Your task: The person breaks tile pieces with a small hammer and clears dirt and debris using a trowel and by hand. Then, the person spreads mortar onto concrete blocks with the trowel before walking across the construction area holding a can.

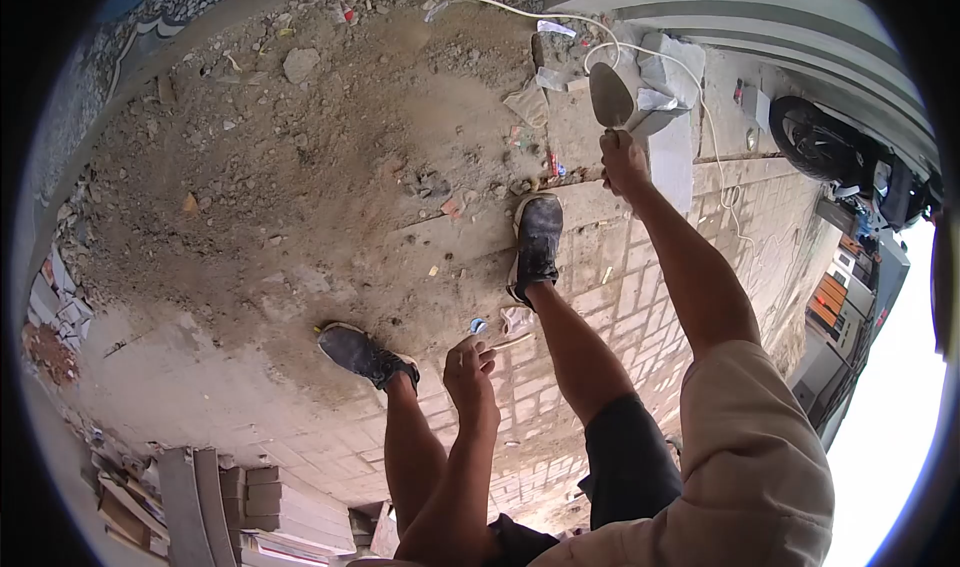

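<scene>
My right hand [624,163] is closed around the handle of a trowel [612,95], its grey blade pointing away from me near a pale block [672,72] and scraps of wrapping. Lower down, my left hand [469,375] hangs with its fingers curled, between my two legs. A thin pale strip [513,344] shows beside the fingertips; whether it is held or lies on the ground behind, I cannot tell. A blue and white scrap [478,325] lies on the ground just beyond this hand. My dark shoes [540,235] stand on the dusty ground.
Loose soil and rubble [270,167] cover the ground at left. A white cable [480,0] loops past the block. A motorcycle wheel [805,139] stands at the right beside a ridged wall or shutter [760,12]. Stacked boards and blocks [265,497] are at the lower left.
</scene>
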Demonstrator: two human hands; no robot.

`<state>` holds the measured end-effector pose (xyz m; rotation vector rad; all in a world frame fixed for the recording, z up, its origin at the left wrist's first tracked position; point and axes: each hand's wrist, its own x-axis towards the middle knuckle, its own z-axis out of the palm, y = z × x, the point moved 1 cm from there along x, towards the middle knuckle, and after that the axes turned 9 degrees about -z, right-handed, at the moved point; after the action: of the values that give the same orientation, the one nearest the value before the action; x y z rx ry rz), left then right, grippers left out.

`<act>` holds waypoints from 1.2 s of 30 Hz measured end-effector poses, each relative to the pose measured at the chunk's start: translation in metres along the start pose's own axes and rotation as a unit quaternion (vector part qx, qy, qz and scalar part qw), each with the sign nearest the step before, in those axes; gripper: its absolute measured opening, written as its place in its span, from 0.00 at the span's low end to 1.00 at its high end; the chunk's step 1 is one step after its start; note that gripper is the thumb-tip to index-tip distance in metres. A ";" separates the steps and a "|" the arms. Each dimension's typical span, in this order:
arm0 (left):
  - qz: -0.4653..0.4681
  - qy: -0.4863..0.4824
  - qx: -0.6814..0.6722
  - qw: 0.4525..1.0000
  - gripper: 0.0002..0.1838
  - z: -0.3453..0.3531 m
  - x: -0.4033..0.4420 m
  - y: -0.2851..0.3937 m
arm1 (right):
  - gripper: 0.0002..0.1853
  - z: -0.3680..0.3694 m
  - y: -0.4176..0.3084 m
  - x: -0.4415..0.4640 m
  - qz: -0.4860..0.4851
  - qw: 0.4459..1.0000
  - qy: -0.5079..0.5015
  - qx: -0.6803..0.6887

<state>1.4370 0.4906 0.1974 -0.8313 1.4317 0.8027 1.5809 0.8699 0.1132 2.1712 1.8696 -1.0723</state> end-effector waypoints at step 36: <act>0.115 0.115 0.277 0.947 0.20 0.059 -0.015 0.121 | 0.15 0.211 0.043 -0.084 0.200 0.965 0.090 0.141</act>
<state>1.3614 0.6025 0.2101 -0.3321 1.8678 0.4374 1.5240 0.6859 -0.0154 2.7302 1.3008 -1.1393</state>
